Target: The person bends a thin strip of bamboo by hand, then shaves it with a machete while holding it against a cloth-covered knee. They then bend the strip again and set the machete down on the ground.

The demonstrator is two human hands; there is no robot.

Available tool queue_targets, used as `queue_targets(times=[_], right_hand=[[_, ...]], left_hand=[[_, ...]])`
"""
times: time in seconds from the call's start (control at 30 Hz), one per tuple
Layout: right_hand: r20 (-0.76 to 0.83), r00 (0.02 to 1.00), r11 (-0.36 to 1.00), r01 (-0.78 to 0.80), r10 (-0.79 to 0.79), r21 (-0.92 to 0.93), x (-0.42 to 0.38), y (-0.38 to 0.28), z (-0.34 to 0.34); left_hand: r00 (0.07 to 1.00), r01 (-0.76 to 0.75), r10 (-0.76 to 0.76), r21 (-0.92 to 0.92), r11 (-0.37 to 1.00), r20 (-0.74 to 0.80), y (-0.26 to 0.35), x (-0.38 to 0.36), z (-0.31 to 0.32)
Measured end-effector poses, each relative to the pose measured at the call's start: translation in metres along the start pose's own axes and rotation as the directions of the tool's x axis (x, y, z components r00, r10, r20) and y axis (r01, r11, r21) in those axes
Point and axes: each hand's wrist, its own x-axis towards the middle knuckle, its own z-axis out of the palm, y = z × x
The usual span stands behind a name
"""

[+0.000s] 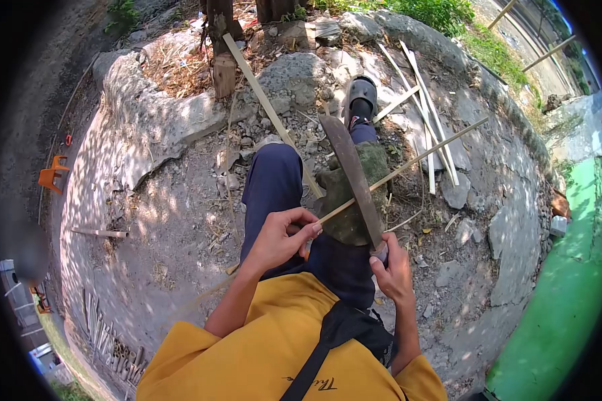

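My left hand (284, 237) pinches a thin bamboo strip (421, 157) between thumb and fingers. From there the strip slants up to the right, past my lap. My right hand (392, 271) is closed around the handle of a machete (348, 160), whose long dark blade points away from me and crosses the strip. Beneath the blade, a dark green cloth (344, 224) lies over my right leg. The handle itself is mostly hidden in my fingers.
Several pale split strips (431, 113) lie on the rubble at the right. Another long strip (261, 93) leans near a wooden post (223, 53). A bundle of sticks (110, 337) lies at lower left, an orange chair (52, 175) stands far left, and a green surface (562, 294) runs along the right.
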Motion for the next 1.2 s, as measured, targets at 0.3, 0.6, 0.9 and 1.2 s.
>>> queue_targets(times=[0.3,0.6,0.9,1.2], right_hand=[[-0.150,0.987,0.998,0.045,-0.050,-0.037,0.003,-0.007,-0.003],[-0.148,0.989,0.981,-0.030,0.001,-0.194,0.013,-0.001,0.001],[-0.145,0.989,0.991,-0.010,-0.010,-0.130,0.015,0.000,0.003],[-0.193,0.981,0.998,0.006,-0.018,-0.059,0.011,0.002,-0.003]], left_hand=[[0.996,-0.078,0.075,0.058,0.995,0.047,0.018,0.015,0.015],[0.927,-0.365,0.372,0.332,0.870,0.044,0.020,0.027,0.022],[0.902,-0.365,0.431,0.490,0.792,-0.025,0.018,0.006,0.023],[0.821,-0.451,0.571,0.614,0.647,0.002,0.021,0.011,0.027]])
